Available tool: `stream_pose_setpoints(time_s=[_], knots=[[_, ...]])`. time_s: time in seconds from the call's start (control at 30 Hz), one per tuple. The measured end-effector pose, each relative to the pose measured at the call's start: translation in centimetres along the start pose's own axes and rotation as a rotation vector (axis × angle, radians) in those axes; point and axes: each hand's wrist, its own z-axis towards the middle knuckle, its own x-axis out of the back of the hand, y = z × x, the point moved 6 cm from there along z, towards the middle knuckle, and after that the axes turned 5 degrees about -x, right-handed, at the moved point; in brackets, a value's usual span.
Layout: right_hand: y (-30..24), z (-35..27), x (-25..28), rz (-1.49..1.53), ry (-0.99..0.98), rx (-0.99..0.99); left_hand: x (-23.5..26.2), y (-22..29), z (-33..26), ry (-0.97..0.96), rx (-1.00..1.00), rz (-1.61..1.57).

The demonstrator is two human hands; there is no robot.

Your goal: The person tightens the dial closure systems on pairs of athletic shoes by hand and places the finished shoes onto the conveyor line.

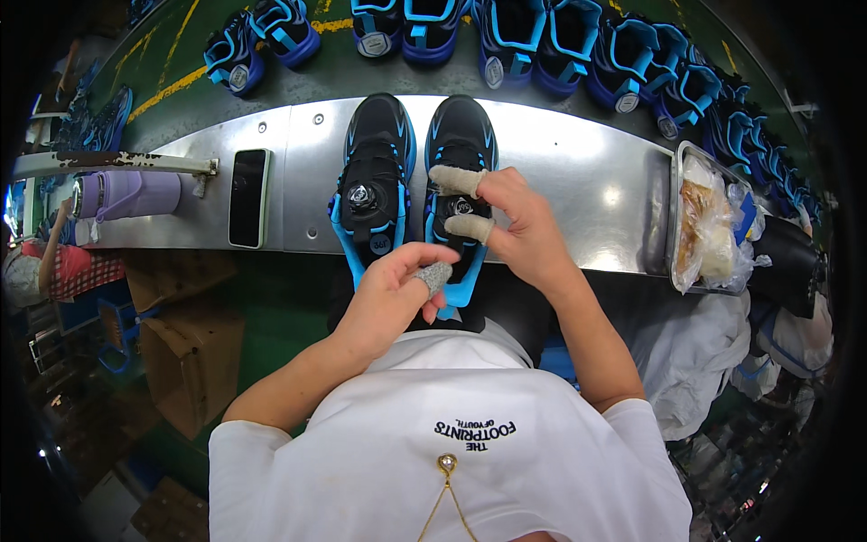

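Black shoe with bright blue trim, the right one [461, 126] of a pair, lies on the metal desk [578, 181], toe pointing away, heel reaching past the near edge. Left shoe [375, 126] just beside it, same direction.

Right grip [526, 226]: thumb and forefinger in beige finger covers [468, 228], moderately parted, one either side of the round dial [459, 207] on the tongue. Can't tell if they pinch it or just straddle it. Left grip [384, 289]: loosely curled by the right shoe's heel opening, grey cover on one digit; contact unclear, no held object visible.

Doing it well, my judgement: this looks like handling at the dial. Keep the covered fingertips on opposite sides of its rim and press evenly so it doesn't skew. Brace the heel with the left grip, since an overhanging heel could rock. Keep the tongue flat and centred, shoe square to its mate. Avoid dragging the covers across the upper; they could snag.
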Motion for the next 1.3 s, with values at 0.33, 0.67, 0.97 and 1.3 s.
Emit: stream_pose_setpoints(time_s=[0.33, 0.67, 0.97, 1.3], knots=[[0.0, -0.7, -1.0, -0.168, 0.185, -0.029, 0.1, 3.6, -0.8, -0.214, -0.066, 0.164], [0.4, 4.1, -2.6, -0.396, 0.314, 0.212, 7.1, 6.8, 1.4, 0.463, -0.802, 0.876], [0.7, 8.4, -2.3, -0.276, 0.088, 0.041, 8.2, 6.7, 2.2, 0.264, -0.654, 0.795], [3.8, 14.3, -6.7, -0.504, -0.076, 0.057, 8.3, 6.6, 2.7, 0.109, -0.555, 0.720]])
